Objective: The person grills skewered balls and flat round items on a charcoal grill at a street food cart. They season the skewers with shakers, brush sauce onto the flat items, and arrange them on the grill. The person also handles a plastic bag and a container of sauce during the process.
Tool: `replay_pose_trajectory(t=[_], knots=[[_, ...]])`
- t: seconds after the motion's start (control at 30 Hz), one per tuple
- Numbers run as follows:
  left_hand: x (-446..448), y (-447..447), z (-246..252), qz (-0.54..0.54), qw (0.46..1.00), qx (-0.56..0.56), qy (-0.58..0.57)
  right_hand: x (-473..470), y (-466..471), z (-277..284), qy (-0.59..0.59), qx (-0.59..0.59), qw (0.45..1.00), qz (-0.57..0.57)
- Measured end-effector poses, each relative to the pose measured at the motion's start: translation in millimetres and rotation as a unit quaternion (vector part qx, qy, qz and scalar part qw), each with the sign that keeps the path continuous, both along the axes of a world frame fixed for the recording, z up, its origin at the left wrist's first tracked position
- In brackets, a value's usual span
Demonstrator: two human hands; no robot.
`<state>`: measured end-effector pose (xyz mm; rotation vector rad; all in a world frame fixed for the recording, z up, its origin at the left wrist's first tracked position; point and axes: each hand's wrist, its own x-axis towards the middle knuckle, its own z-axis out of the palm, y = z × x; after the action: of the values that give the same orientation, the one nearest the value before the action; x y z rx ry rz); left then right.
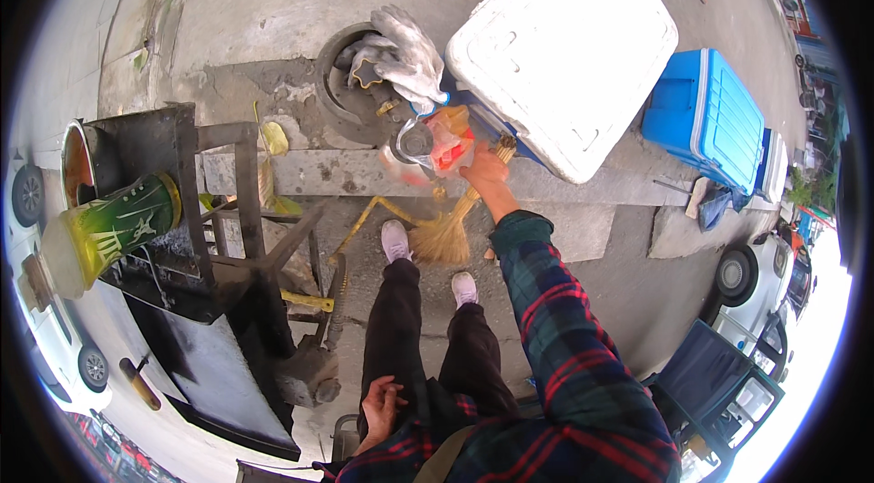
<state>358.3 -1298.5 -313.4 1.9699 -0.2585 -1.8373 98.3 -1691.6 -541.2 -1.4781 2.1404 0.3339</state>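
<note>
My right hand (486, 170) reaches forward over the concrete kerb. Its thumb and fingers are closed on a crumpled red and orange plastic bag (450, 141). Beside the bag is a clear, round-ended container (414, 140); whether it is inside the bag cannot be told. A straw hand broom (444, 237) passes behind the same hand, bristles down on the ground. My left hand (381, 408) hangs by my left thigh, fingers loosely bent and holding nothing.
Grey work gloves (399, 56) lie over a round metal basin (328, 80). A white cooler box (567, 53) and blue cooler box (710, 118) stand right. At left, a sooty metal stand (229, 285) carries a green-yellow bottle (126, 223). A yellow hose (362, 223) crosses the ground.
</note>
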Motion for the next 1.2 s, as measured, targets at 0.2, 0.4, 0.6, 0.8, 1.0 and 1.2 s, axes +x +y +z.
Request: replay_pose_trajectory(t=[0.2,0.4,0.6,0.8,1.0,1.2], knots=[[2.3,-0.5,-4.3,-0.048,0.999,-0.021,0.005,-1.1,3.1,-41.3,0.059,0.002,0.998,0.006],[-14.3,-43.8,4.1,-0.116,0.991,-0.055,0.032,-42.4,13.5,-45.2,-0.103,-0.204,0.967,-0.111],[-69.5,-140.9,10.2,-0.141,0.968,-0.174,0.11,-59.5,34.8,4.2,-0.576,-0.15,0.601,-0.534],[-131.7,-293.2,-25.0,-0.355,0.782,-0.494,-0.135,-63.1,48.0,57.2,-0.72,-0.057,0.402,-0.562],[-165.1,-377.6,-109.9,-0.54,0.608,-0.5,-0.299,-64.1,60.2,74.0,-0.666,-0.09,0.538,-0.509],[-145.7,-370.5,-140.7,-0.626,0.541,-0.452,-0.334,-80.9,76.4,80.6,-0.747,-0.086,0.459,-0.473]])
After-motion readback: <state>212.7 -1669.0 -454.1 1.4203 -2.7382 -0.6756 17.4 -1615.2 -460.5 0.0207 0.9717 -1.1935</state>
